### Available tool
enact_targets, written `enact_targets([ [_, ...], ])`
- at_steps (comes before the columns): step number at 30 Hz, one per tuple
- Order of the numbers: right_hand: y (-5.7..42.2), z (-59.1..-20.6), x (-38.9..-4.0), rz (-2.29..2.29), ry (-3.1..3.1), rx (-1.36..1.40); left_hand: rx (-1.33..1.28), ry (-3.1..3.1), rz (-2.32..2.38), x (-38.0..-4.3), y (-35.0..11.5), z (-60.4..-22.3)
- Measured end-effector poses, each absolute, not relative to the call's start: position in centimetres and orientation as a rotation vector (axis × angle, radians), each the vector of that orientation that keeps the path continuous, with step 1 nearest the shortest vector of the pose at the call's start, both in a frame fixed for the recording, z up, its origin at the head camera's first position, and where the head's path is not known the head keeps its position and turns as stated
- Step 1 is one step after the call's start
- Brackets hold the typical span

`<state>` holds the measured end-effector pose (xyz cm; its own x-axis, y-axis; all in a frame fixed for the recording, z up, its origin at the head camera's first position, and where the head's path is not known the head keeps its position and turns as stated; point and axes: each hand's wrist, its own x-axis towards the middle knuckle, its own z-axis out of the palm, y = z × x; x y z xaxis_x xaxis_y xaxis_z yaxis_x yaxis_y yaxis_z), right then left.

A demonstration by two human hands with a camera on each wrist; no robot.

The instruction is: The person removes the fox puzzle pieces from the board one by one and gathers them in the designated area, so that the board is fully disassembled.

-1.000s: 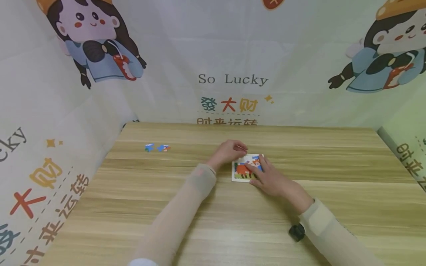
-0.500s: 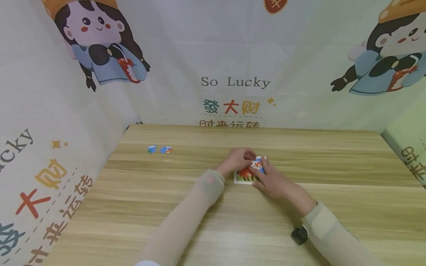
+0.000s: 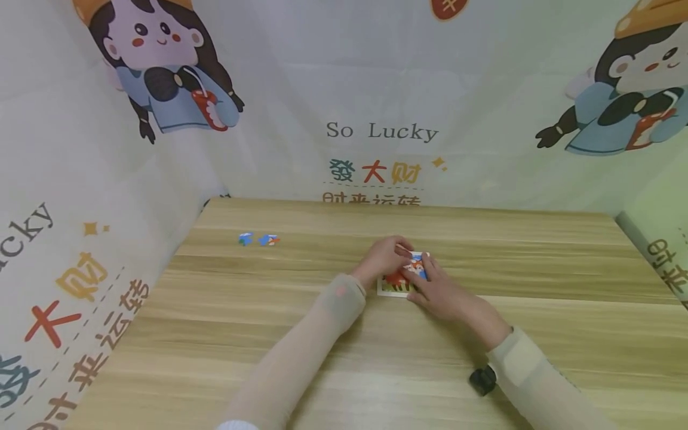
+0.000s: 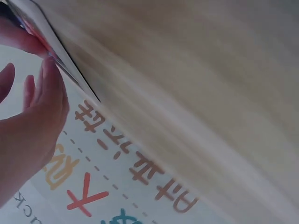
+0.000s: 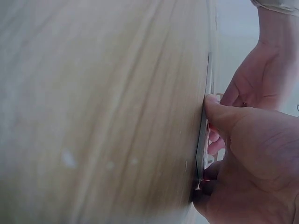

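Note:
A small jigsaw puzzle (image 3: 395, 288) in a white frame lies flat on the wooden table, showing a red animal on green and a fox against blue. My left hand (image 3: 386, 258) reaches over its upper left part and hides that area. In the left wrist view, the left fingertips (image 4: 50, 65) touch the puzzle's edge, with the thumb apart from them. My right hand (image 3: 446, 292) holds the puzzle from the right, thumb at the near edge and fingers spread over the right side. In the right wrist view, the right thumb (image 5: 216, 109) presses at the frame's edge.
Two loose blue puzzle pieces, one with green (image 3: 245, 239) and one with orange (image 3: 269, 240), lie side by side at the table's far left. A printed cloth (image 3: 290, 89) hangs behind and beside the table (image 3: 215, 310). A dark device (image 3: 482, 380) sits at the right wrist.
My left hand has moved right from the puzzle's far left corner and now covers its upper left part. The right hand has stayed on the puzzle. The head view has shifted slightly.

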<state>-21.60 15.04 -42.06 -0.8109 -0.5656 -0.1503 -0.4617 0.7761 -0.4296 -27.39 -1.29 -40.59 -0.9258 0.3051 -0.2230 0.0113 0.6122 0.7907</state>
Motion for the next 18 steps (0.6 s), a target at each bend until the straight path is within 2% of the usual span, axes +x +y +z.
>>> enact_targets([
  [7,15.3,-42.0,-21.6,-0.568,2.693,-0.820,0.090,2.414,1.353,-28.3,-0.5,-40.7],
  [18,15.3,-42.2,-21.6,-0.587,2.684,-0.782,-0.020,2.664,1.149,-29.2,1.3,-40.9],
])
